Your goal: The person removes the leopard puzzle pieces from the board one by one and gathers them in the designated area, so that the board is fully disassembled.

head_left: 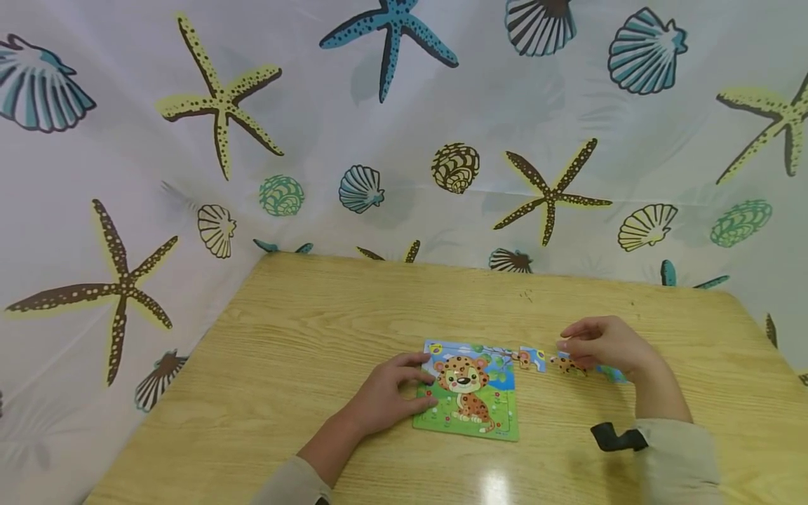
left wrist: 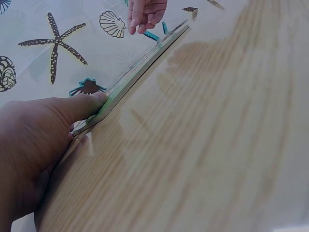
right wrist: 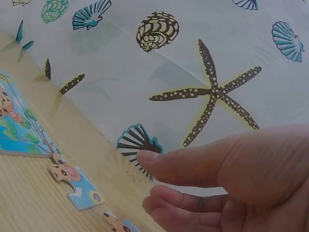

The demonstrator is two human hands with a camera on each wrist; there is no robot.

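A square jigsaw puzzle [head_left: 467,389] with a cartoon leopard cub on green grass lies flat on the table. My left hand [head_left: 385,393] rests at its left edge, fingers spread, with the thumb [left wrist: 89,104] against the board's edge in the left wrist view. Just right of the puzzle lies a loose puzzle piece [right wrist: 79,186] showing a spotted ear and blue sky. Over two more pieces, a spotted one [head_left: 568,365] and a blue-green one [head_left: 612,374], hovers my right hand [head_left: 609,344]. Its thumb and fingers are apart, with nothing between them.
The wooden table [head_left: 284,351] reaches back to a white curtain [head_left: 404,140] printed with starfish and shells, which also runs along the left and right sides. A black strap end [head_left: 615,438] sticks out from the right sleeve [head_left: 675,456].
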